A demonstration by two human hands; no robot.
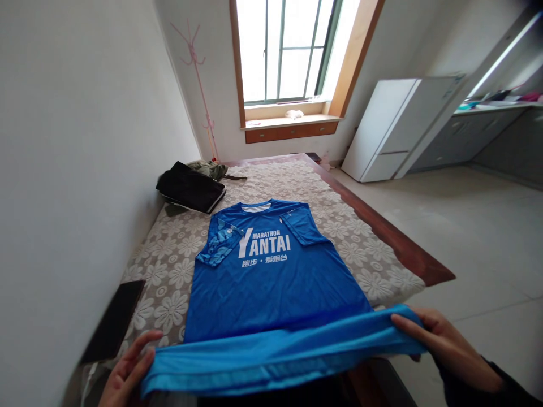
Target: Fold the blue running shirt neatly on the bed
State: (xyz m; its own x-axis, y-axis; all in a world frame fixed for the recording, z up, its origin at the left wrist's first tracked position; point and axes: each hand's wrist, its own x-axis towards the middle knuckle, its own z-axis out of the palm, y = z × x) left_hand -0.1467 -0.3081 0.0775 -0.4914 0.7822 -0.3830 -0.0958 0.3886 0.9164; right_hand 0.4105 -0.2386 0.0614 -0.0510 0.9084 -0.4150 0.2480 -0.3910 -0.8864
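Shirt: blue shirt [271,277] lies flat on the bed [169,265], chest up, collar at 12 o'clock, hem at 6. White print reads MARATHON YANTAI with smaller characters under it. Both sleeves are folded in over the chest.
Hem: the bottom edge is lifted off the bed and turned up, showing the lighter inside as a band across the low frame.
Left hand: left hand [127,373] at 7 o'clock, fingers closed on the left end of the hem, thumb side under the cloth.
Right hand: right hand [445,342] at 4 o'clock, fingers pinching the right end of the hem; dark sleeve at the wrist.
Bed: floral lace cover, wooden frame showing along the right edge; left side against the wall.
Phone: dark phone [114,319] flat on the cover at 9 o'clock of the shirt, near the left hand, not touching it.
Clothes: black folded clothes [190,186] with an olive piece behind, at 11 o'clock of the shirt, well apart from both hands.
Window: window [284,51] at 12 o'clock, wooden sill below.
Rack: pink rack [199,85] in the corner, left of the window.
Cabinet: white cabinet [399,127] at 2 o'clock, on the tiled floor.
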